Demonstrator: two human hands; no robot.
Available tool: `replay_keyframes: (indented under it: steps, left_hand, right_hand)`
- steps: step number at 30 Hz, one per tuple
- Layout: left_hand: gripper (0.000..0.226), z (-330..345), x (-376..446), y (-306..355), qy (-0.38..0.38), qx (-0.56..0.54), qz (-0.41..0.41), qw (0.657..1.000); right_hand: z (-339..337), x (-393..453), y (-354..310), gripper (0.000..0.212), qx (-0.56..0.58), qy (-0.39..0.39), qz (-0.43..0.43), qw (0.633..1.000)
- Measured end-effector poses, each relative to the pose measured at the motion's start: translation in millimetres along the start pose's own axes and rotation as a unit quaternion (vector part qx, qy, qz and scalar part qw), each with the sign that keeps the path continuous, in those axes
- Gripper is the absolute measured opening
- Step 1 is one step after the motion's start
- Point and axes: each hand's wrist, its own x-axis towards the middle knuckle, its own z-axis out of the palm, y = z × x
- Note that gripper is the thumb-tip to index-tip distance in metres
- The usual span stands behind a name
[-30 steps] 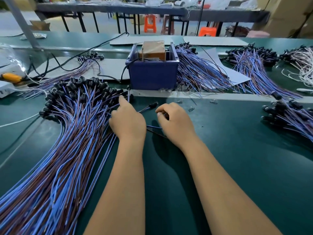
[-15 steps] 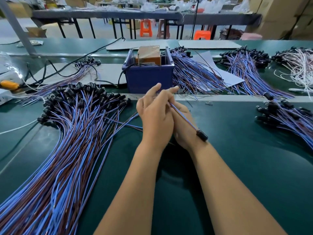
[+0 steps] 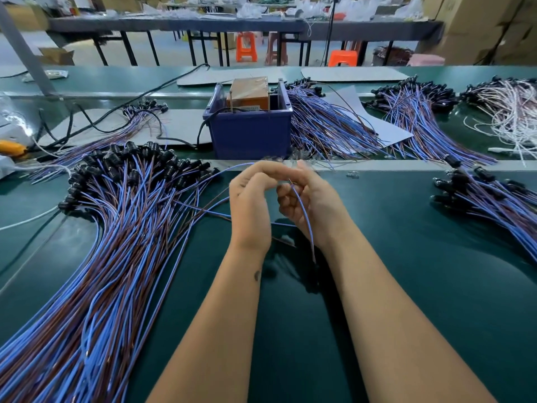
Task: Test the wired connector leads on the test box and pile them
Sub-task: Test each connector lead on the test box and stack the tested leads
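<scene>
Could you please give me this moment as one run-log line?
step: lead picked, untested | left hand: holds lead | right hand: holds lead | test box: untouched

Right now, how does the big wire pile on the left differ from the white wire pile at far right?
The left pile has blue and brown wires; the white pile is pale. The left pile is larger and lies near the hands, fanned out; the white pile sits far back, tangled. Both have black connectors and rest on the green table.

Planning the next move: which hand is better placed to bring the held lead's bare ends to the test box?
Probably the right hand: it grips the thin blue-and-brown wired lead, whose tips point toward the orange test box in the blue plastic bin. The left hand only curls beside the tips.
</scene>
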Motion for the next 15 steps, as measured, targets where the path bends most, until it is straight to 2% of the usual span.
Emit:
replay_keyframes:
  steps: [3,5,8,11,12,13,15]
  left_hand:
    - [0.031,-8.2,4.7,-1.1,0.073,-0.069,-0.013,0.995]
    - [0.036,-12.8,8.4,-0.6,0.142,-0.129,-0.057,0.98]
    - [0.031,-19.6,13.7,-2.3,0.228,-0.1,-0.126,0.96]
    - [0.031,-22.0,16.1,-5.3,0.228,-0.05,-0.173,0.957]
    - [0.032,-22.0,16.7,-5.2,0.214,-0.043,-0.18,0.959]
    - [0.034,-21.9,17.4,-5.4,0.196,-0.034,-0.183,0.963]
    - [0.037,-20.7,17.4,-5.6,0.156,-0.016,-0.188,0.97]
  right_hand:
    - [1.4,1.2,1.1,0.029,-0.048,0.024,0.006,0.999]
    - [2.2,1.3,3.0,0.026,-0.068,0.026,-0.017,0.997]
    - [5.5,-1.0,5.3,0.024,-0.016,-0.007,-0.051,0.999]
    - [11.6,-5.1,5.5,0.016,0.141,-0.114,-0.044,0.982]
    - [13.5,-5.9,6.5,0.016,0.161,-0.132,-0.045,0.977]
    - [15.1,-6.1,8.2,0.015,0.15,-0.132,-0.046,0.979]
    - [17.2,-5.0,13.1,0.014,0.056,-0.099,-0.047,0.992]
